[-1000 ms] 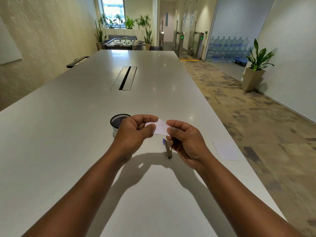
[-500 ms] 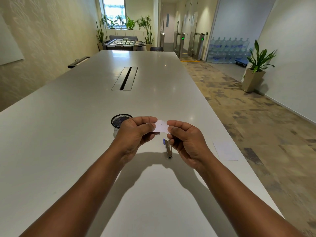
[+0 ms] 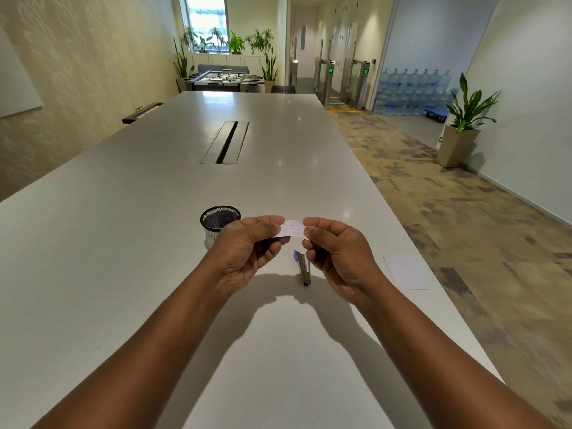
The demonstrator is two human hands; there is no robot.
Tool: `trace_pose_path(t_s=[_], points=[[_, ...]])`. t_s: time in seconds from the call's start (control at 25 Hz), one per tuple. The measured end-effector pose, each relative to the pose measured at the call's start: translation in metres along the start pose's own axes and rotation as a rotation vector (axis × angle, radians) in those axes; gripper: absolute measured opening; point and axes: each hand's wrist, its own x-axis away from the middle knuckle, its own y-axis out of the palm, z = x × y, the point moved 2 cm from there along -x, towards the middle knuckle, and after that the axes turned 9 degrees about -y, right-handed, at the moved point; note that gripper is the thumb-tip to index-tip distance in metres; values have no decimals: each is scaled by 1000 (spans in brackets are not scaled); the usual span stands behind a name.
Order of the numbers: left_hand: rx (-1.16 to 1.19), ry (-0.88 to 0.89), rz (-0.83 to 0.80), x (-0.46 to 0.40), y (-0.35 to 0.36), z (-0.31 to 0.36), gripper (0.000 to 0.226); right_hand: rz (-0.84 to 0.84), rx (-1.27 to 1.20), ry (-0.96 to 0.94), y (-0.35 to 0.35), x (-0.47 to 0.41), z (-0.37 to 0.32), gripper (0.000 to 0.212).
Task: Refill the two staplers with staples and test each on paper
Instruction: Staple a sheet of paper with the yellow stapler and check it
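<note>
Both hands hold one small white paper slip (image 3: 290, 229) above the long pale grey table (image 3: 123, 243). Left hand (image 3: 247, 252) pinches its left end, right hand (image 3: 337, 258) pinches its right end; two tiny dark marks show on the slip, too small to identify. Small stapler with a blue tip (image 3: 302, 267) lies on the table at 6 o'clock of the slip, between the hands. Black mesh cup (image 3: 219, 217) stands at 9 o'clock. White paper sheet (image 3: 405, 272) lies at 3 o'clock, near the table edge.

Both hands (image 3: 297, 252) pinch paper slip (image 3: 292, 228) above stapler (image 3: 302, 267).
</note>
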Motion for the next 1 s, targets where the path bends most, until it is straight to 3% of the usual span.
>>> trace_pose_path(t_s=[0.44, 0.72, 1.0], points=[[29, -27, -63, 2, -1, -4, 19, -30, 132, -94, 0, 3, -12, 17], [-70, 68, -90, -1, -2, -4, 25, -47, 184, -108, -2, 5, -9, 21], [-257, 129, 34, -8, -1, -14, 14, -113, 271, -149, -4, 7, -2, 28]])
